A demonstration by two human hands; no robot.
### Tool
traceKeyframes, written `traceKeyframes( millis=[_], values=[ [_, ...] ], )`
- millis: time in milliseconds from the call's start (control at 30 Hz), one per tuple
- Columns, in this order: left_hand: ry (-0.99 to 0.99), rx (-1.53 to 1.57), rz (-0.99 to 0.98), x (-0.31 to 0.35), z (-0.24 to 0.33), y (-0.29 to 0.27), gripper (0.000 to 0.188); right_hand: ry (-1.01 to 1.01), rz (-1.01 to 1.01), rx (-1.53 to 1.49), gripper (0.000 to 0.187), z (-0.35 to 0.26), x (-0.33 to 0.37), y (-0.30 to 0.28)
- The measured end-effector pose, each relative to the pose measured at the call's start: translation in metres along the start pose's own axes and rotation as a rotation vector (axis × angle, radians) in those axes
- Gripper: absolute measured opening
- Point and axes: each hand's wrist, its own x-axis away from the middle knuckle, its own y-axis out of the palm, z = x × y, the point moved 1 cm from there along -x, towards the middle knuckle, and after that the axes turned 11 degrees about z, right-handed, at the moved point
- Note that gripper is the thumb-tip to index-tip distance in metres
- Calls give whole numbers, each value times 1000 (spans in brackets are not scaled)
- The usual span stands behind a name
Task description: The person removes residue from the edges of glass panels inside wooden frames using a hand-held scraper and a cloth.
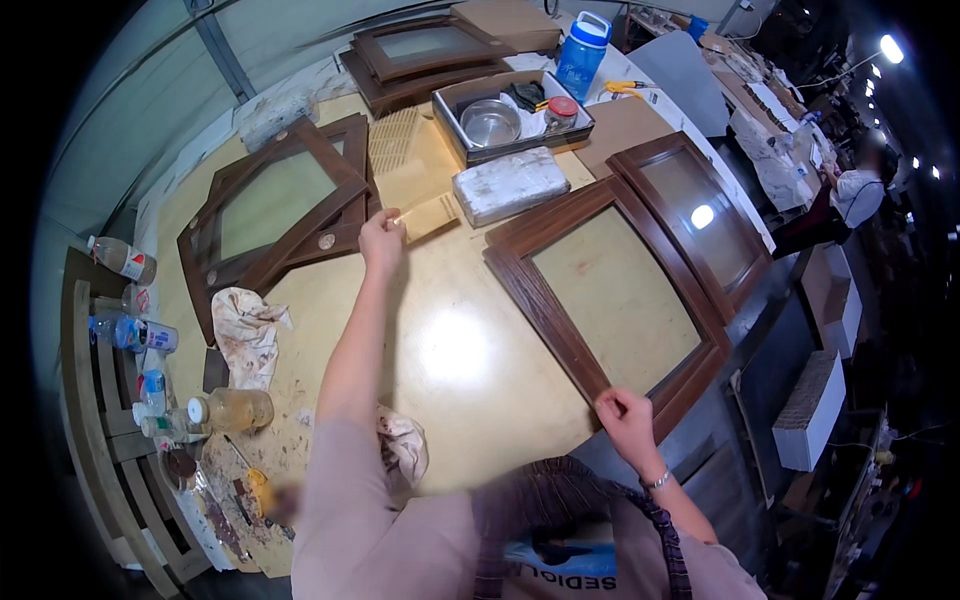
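My left hand (382,243) is closed on the end of a small tan-yellow rectangular sheet (432,217), stretched out over the middle of the table. My right hand (628,420) has its curled fingers at the near corner of a dark brown wooden frame (540,318) with a pane inside, which lies tilted at the right edge of the table. A second brown frame (725,278) lies under its far right side. Just beyond the first frame sits a white wrapped block (510,187). Several more brown frames (290,258) are stacked crosswise left of my left hand.
An open box (460,140) holds a metal bowl and a red-lidded jar. Beside it stands a blue bottle (583,52). Stained rags (245,330), a jar of cloudy liquid (235,410) and plastic bottles (125,260) line the left. A person (850,195) is at the far right.
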Motion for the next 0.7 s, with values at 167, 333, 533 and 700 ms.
traceKeyframes(
  millis=[167, 333, 533, 700],
  values=[
    [-107, 410, -292, 152, 65, -61, 32, 155, -256, -662, 50, -38, -55, 46],
    [-92, 422, -384, 255, 102, -101, 33, 112, -444, -628, 70, -87, -68, 61],
    [-33, 483, -417, 281, 116, -114, 35, -272, -231, -518, 70, -79, -48, 55],
    [-50, 500, -447, 293, 127, -107, 35, -28, -394, -767, 52, -79, -34, 26]
  ],
)
